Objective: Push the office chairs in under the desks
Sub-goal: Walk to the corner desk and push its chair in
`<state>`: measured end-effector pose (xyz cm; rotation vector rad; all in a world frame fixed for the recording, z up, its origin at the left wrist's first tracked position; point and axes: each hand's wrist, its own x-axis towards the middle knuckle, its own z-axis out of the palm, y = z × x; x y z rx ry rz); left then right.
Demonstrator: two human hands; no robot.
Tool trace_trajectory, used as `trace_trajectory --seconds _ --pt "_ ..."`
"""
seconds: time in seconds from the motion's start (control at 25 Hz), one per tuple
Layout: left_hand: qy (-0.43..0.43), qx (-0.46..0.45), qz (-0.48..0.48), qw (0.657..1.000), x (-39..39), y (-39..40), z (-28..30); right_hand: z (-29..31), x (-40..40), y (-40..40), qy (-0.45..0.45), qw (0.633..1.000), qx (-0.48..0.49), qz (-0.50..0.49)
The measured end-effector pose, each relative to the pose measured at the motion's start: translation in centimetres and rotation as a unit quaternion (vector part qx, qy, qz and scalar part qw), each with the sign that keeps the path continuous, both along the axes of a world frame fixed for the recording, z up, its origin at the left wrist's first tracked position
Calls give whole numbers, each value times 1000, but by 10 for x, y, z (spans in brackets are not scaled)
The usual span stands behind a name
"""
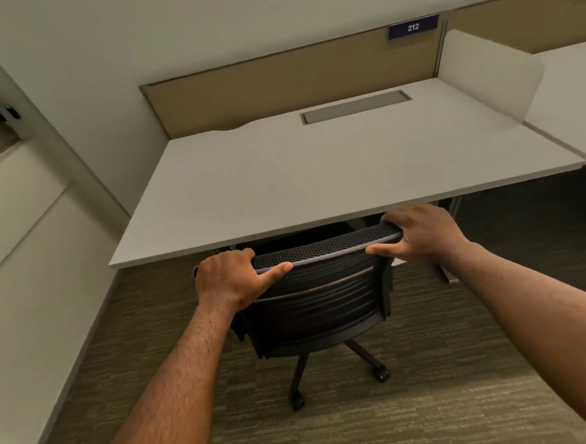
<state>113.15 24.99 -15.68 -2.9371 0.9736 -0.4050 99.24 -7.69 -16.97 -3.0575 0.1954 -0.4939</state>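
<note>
**Black mesh chair gripped at the desk edge**

Striped olive-brown carpet (433, 402) lies nearest you, and your two bare forearms reach forward over it. Just beyond, the office chair (319, 309) stands on its black star base, with two casters showing on the carpet below the seat. Its black mesh backrest faces you, ribbed with horizontal bands.

Your left hand (230, 280) is clamped on the left end of the backrest's top rail, fingers curled over the far side and thumb pressed along the near edge. Your right hand (422, 234) grasps the right end of the same rail in the same way, thumb pointing inward.

The top of the backrest sits right at the front edge of the white desk (299, 173), and the seat is already under the desktop, dark in its shadow. A grey desk leg shows just past your right wrist.

Further back, a grey cable tray lid (355, 106) is set into the desktop. Behind it stands a tan partition panel (276, 82) carrying a blue number plate (412, 26) that reads 212. A white side divider (488, 76) separates this desk from the next one on the right.
</note>
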Motion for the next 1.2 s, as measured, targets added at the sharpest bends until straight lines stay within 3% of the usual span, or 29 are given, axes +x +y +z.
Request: trace_trajectory --seconds 0.64,1.04,1.2 --pt "20 -25 -20 999 118 -49 -2 -8 104 -38 -33 998 -37 -34" --pt "26 -28 -9 999 125 -52 -14 -21 116 -47 -40 998 -43 -35" --pt "16 34 30 999 120 -54 -12 -12 108 -41 2 999 -34 -41"
